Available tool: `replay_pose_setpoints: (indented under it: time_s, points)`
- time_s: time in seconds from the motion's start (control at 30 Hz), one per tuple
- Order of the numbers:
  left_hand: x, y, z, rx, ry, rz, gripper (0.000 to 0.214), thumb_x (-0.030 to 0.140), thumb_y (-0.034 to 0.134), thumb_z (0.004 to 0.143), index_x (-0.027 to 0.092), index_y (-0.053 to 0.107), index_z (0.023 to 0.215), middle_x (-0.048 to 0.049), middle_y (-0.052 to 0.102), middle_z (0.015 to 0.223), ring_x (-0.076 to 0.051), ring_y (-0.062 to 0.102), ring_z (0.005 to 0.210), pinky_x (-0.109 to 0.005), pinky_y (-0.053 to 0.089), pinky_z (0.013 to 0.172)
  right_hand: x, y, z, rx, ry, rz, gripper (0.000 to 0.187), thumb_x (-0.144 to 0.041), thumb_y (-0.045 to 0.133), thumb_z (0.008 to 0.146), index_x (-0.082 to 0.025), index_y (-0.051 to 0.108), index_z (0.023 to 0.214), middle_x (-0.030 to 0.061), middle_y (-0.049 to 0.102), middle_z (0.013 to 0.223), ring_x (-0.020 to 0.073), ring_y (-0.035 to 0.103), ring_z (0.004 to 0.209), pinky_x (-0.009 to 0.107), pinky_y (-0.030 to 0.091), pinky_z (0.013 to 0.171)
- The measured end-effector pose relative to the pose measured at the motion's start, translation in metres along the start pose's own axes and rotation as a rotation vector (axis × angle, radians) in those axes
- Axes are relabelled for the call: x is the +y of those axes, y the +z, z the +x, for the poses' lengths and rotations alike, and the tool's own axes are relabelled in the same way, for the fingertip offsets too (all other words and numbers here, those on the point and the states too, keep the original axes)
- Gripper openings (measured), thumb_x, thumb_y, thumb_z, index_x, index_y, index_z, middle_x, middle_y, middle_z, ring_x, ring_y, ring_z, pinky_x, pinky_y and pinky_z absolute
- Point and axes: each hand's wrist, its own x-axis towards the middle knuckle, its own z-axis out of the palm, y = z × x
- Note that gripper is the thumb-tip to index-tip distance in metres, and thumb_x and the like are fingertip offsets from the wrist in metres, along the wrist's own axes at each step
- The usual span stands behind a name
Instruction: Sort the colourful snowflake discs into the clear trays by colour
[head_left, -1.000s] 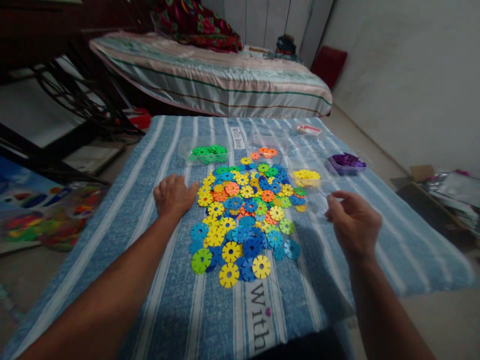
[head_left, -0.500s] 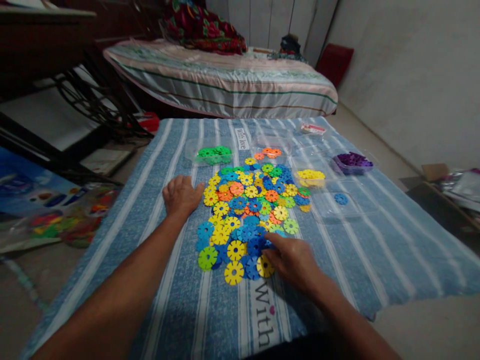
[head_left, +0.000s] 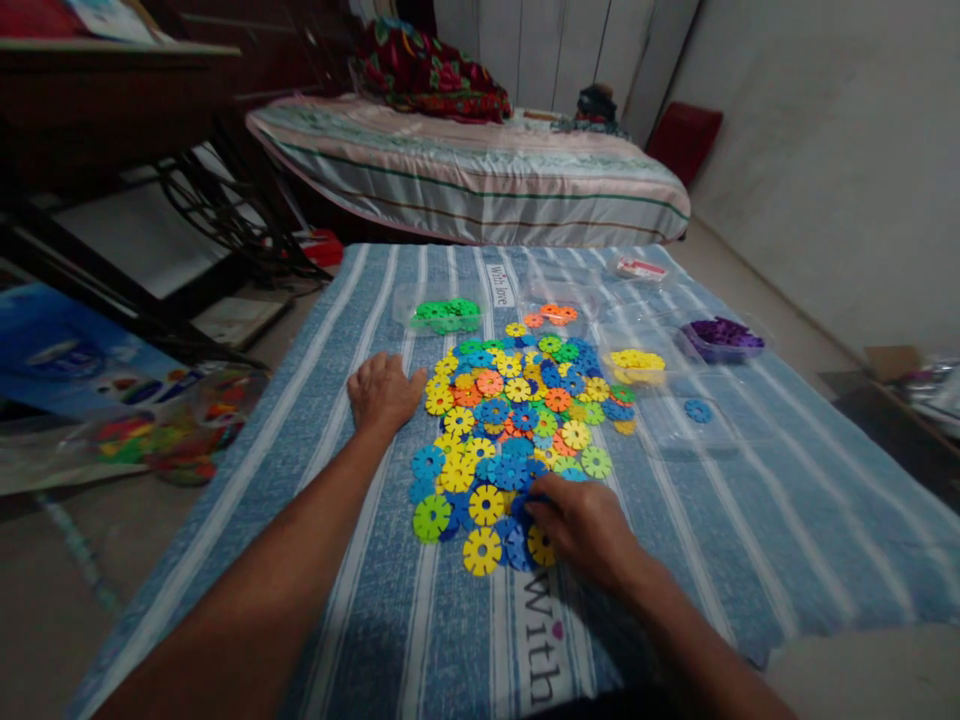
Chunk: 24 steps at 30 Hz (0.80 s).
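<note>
Gently, we're grasping a dark blue disc [head_left: 525, 506] in our right hand [head_left: 589, 515], towards the table's [head_left: 375, 625] near edge; we should be centring the grip on its rim, sparing neighbouring discs [head_left: 482, 551]. Our left hand [head_left: 384, 392], released, is resting towards the left edge.

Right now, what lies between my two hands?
In the head view, the mixed pile of coloured discs lies between the left hand and the right hand.

The bare left hand [head_left: 386, 393] and the bare right hand [head_left: 589, 520] each have fingers and a thumb. The bare, smooth left forearm [head_left: 289, 560] and right forearm [head_left: 686, 620] get wider away from the wrists. Soft black cloth [head_left: 611, 704], maybe clothes, shows at the bottom, too dark to tell.
</note>
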Motion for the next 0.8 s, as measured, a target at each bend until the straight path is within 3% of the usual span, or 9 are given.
replay_pose_setpoints:
  time_s: [0.13, 0.23, 0.37, 0.47, 0.57, 0.67, 0.8]
  points:
    - [-0.001, 0.003, 0.0, 0.014, -0.005, -0.02, 0.05, 0.046, 0.04, 0.091, 0.014, 0.059, 0.124, -0.0179, 0.055, 0.137, -0.035, 0.046, 0.128, -0.048, 0.036, 0.105, 0.013, -0.005, -0.007, 0.185, -0.077, 0.179, 0.019, -0.028, 0.053, 0.091, -0.021, 0.07, 0.087, -0.0007, 0.069, 0.067, 0.012, 0.061, 0.056, 0.02, 0.038, 0.056]
    - [-0.002, 0.006, 0.001, 0.017, -0.004, -0.038, 0.05, 0.046, 0.04, 0.091, 0.014, 0.058, 0.124, -0.0176, 0.053, 0.139, -0.035, 0.045, 0.13, -0.048, 0.035, 0.106, 0.031, -0.024, -0.009, 0.433, -0.071, 0.173, 0.024, -0.035, 0.052, 0.091, -0.02, 0.071, 0.085, -0.0014, 0.066, 0.06, 0.0108, 0.056, 0.049, 0.019, 0.038, 0.052]
    - [-0.001, 0.003, 0.0, 0.014, -0.01, -0.049, 0.051, 0.046, 0.039, 0.091, 0.013, 0.059, 0.123, -0.0186, 0.054, 0.137, -0.035, 0.045, 0.129, -0.048, 0.035, 0.106, 0.063, -0.063, -0.008, 0.903, 0.115, -0.132, 0.035, -0.045, 0.052, 0.089, -0.018, 0.072, 0.086, 0.0019, 0.065, 0.058, 0.0142, 0.055, 0.047, 0.024, 0.037, 0.052]
    - [0.002, -0.001, -0.002, -0.005, -0.015, -0.046, 0.05, 0.046, 0.039, 0.091, 0.014, 0.06, 0.123, -0.0184, 0.056, 0.136, -0.035, 0.046, 0.128, -0.048, 0.035, 0.105, 0.076, -0.078, -0.008, 1.061, 0.281, -0.288, 0.041, -0.049, 0.049, 0.088, -0.015, 0.072, 0.092, 0.0062, 0.066, 0.062, 0.0196, 0.061, 0.055, 0.028, 0.039, 0.055]
    - [0.003, -0.004, -0.003, -0.015, -0.021, -0.043, 0.05, 0.045, 0.039, 0.09, 0.014, 0.059, 0.124, -0.0178, 0.055, 0.137, -0.035, 0.045, 0.129, -0.048, 0.035, 0.105, 0.067, -0.065, -0.009, 0.894, 0.23, -0.185, 0.04, -0.048, 0.048, 0.09, -0.017, 0.072, 0.094, 0.0052, 0.066, 0.062, 0.0192, 0.062, 0.056, 0.027, 0.041, 0.056]
    - [0.003, -0.003, -0.003, -0.019, -0.029, -0.032, 0.051, 0.046, 0.04, 0.09, 0.015, 0.058, 0.126, -0.0171, 0.053, 0.14, -0.034, 0.044, 0.131, -0.046, 0.034, 0.106, 0.045, -0.034, -0.008, 0.515, 0.1, -0.056, 0.033, -0.041, 0.047, 0.092, -0.02, 0.071, 0.102, 0.0023, 0.068, 0.062, 0.0166, 0.062, 0.053, 0.025, 0.041, 0.055]
    - [0.002, -0.001, -0.002, -0.017, -0.021, -0.018, 0.051, 0.047, 0.037, 0.091, 0.015, 0.058, 0.126, -0.0171, 0.055, 0.137, -0.034, 0.045, 0.129, -0.046, 0.034, 0.105, 0.014, -0.007, 0.001, 0.138, 0.104, -0.2, 0.035, -0.037, 0.054, 0.093, -0.023, 0.063, 0.124, 0.0047, 0.074, 0.075, 0.0204, 0.069, 0.067, 0.025, 0.038, 0.057]
